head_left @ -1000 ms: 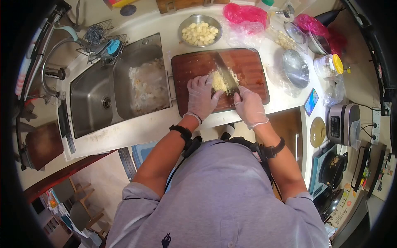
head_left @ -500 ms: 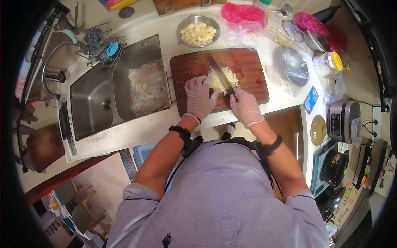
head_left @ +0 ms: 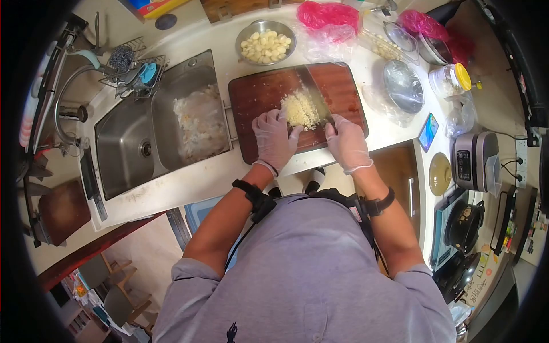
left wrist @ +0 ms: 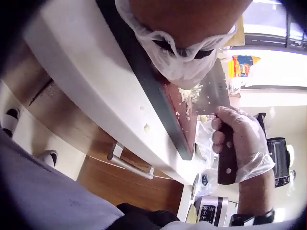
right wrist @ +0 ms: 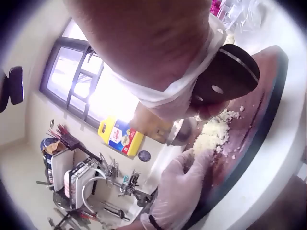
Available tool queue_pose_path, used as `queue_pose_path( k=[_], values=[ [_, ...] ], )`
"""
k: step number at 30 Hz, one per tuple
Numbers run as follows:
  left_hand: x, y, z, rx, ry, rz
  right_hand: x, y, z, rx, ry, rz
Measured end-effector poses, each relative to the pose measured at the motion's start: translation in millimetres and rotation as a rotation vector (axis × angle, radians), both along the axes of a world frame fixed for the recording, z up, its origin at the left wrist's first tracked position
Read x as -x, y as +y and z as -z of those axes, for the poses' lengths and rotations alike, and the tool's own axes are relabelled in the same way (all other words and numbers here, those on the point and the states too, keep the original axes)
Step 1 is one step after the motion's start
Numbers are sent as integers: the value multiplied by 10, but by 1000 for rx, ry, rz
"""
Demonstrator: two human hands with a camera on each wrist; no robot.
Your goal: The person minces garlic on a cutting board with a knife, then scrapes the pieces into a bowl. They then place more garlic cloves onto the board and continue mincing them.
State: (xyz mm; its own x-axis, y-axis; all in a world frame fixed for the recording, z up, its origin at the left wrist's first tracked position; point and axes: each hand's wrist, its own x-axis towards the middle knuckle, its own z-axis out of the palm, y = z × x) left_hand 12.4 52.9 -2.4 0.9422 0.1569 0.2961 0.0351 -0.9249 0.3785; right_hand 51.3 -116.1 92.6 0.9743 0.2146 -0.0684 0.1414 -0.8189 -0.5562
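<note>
Minced garlic lies in a loose pile on the brown cutting board. My right hand, in a clear plastic glove, grips a cleaver by its dark riveted handle. The broad blade stands at the right side of the pile, pointing away from me. My gloved left hand rests on the board at the pile's left side. In the right wrist view its thumb and forefinger touch the edge of the garlic; nothing shows in its grasp.
A steel bowl of peeled garlic cloves stands behind the board. To the left is a double sink, with wet whitish scraps in its right basin. Plastic bags, a yellow-lidded jar and a phone are on the right.
The cleaver has shifted from over the garlic to its right side, carried by my right hand. More of the pile shows now. My left hand keeps its place beside it.
</note>
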Motion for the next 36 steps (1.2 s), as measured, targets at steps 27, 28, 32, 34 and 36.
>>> queue_pose_path(
  k=[27, 28, 32, 34, 36],
  values=[
    [83, -18, -181, -139, 119, -24, -160, -242, 13, 31, 24, 3],
    [93, -12, -151, -191, 138, -45, -180, -255, 15, 60, 60, 12],
    [18, -35, -115, -191, 180, -61, -125, -251, 205, 48, -9, -35],
    [-34, -36, -35, -146, 125, -44, -132, -198, 94, 21, 50, -56],
    [-45, -39, 18, -101, 72, -25, -131, -174, 120, 3, -13, -54]
  ],
)
